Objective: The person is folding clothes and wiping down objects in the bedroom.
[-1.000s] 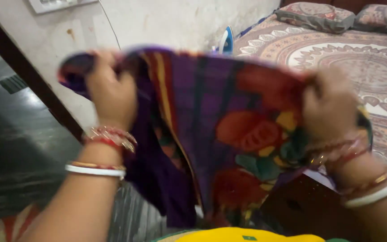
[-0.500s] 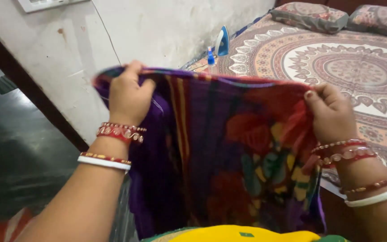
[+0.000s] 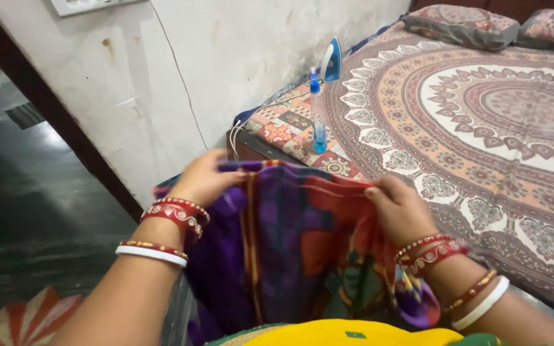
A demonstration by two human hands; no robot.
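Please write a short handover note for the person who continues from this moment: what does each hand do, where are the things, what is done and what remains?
Left hand: pinches the top edge of the purple cloth with red and orange flowers.
Right hand: pinches the same edge; the cloth hangs between both hands.
Nearby: blue-and-white electric iron stands upright on the patterned bedsheet, with a clear spray bottle with blue liquid beside it.
Done: cloth lifted and spread.
Left: it is not laid on the bed yet.

The purple floral cloth [image 3: 290,250] hides the fingertips of both hands (its lower part runs off-frame).
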